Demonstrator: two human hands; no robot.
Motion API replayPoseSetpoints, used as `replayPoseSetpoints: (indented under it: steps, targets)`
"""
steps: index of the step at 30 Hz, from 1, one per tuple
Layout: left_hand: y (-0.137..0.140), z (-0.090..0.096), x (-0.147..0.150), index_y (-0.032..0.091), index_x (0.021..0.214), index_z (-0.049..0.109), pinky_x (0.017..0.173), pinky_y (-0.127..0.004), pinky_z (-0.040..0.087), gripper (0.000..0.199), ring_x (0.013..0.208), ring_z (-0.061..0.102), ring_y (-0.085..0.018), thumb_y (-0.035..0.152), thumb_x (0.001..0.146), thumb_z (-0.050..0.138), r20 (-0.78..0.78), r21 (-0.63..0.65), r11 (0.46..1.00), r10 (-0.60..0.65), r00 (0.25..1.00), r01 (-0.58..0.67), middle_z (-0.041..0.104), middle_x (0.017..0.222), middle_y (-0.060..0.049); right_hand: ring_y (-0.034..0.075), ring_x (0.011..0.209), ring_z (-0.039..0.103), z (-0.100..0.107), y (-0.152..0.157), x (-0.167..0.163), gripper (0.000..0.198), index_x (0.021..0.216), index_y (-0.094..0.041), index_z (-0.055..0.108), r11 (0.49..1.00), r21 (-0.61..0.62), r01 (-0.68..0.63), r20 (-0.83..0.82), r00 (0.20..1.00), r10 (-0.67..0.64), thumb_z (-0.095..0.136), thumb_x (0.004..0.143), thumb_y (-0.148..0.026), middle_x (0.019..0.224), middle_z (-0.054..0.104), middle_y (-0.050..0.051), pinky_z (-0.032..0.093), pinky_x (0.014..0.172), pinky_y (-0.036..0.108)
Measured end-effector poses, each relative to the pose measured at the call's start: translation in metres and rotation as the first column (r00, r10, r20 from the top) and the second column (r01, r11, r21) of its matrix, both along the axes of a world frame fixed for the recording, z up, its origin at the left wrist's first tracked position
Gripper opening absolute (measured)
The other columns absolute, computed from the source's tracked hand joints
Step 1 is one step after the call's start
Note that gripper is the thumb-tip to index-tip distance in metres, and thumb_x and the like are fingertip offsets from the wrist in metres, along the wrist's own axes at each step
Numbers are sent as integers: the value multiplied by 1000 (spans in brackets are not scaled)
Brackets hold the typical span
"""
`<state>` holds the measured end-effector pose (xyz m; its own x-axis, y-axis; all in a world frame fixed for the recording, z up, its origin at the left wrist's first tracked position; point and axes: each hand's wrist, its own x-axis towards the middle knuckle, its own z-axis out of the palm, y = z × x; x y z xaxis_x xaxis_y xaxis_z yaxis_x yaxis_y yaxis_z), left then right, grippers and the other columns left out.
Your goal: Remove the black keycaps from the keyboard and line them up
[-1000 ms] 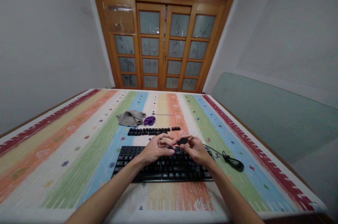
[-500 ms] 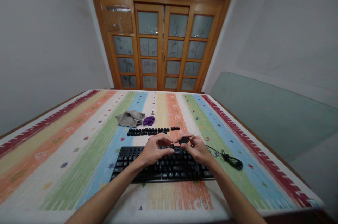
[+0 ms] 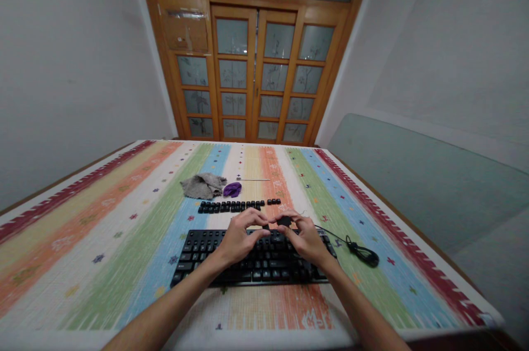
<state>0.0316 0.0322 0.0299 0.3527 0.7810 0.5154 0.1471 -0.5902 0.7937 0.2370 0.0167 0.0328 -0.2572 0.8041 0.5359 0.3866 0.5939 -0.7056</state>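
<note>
A black computer keyboard lies flat on the tablecloth, partly hidden under my hands and forearms. My left hand is over its upper middle, thumb and fingers pinched on a small black keycap. Just to the right, my right hand grips a small dark piece that looks like cloth or sponge. The fingertips of both hands almost meet above the keyboard's back edge. Behind it, loose black keycaps stand in rows, a few of them set apart at the right end.
A crumpled grey cloth and a purple cloth lie beyond the keycaps, with a thin stick-like tool beside them. The keyboard's bundled cable rests at the right. A striped tablecloth covers the table.
Both hands have shifted very slightly, and the keycap in my left hand has turned a little. The dark piece stays in my right hand.
</note>
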Motion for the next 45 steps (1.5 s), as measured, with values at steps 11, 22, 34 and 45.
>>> replayPoseSetpoints:
  steps: [11,22,34,45]
  targets:
    - [3,-15,4,17,101,57,84,-35,53,18,97,63,-21,6,90,48,-179,342,937,139,974,-71,64,100,-9,21,83,67,-4,0,-10,11,99,-22,67,988,148,42,12,999,-44,60,91,-25,93,73,6,53,77,34]
    - [-2,-5,5,17,93,58,86,-35,52,11,95,63,-20,9,89,51,-90,193,979,88,992,-69,66,98,-7,22,88,68,-8,2,-10,18,98,-21,71,997,-44,67,-131,989,-72,63,89,-34,97,74,8,53,82,34]
    - [8,-4,6,15,91,55,84,-33,53,53,87,68,-18,44,59,88,340,-479,851,-45,939,215,66,90,-5,23,90,68,-12,3,-7,24,102,-21,68,999,-45,4,-197,980,-13,63,90,-41,95,73,8,53,85,37]
    - [7,-5,7,14,80,58,81,-30,50,51,82,64,-16,47,56,89,302,-458,851,-123,945,257,65,82,-2,22,89,69,-16,3,-6,27,98,-20,67,994,-95,-62,-191,981,43,62,89,-45,92,72,8,55,81,35]
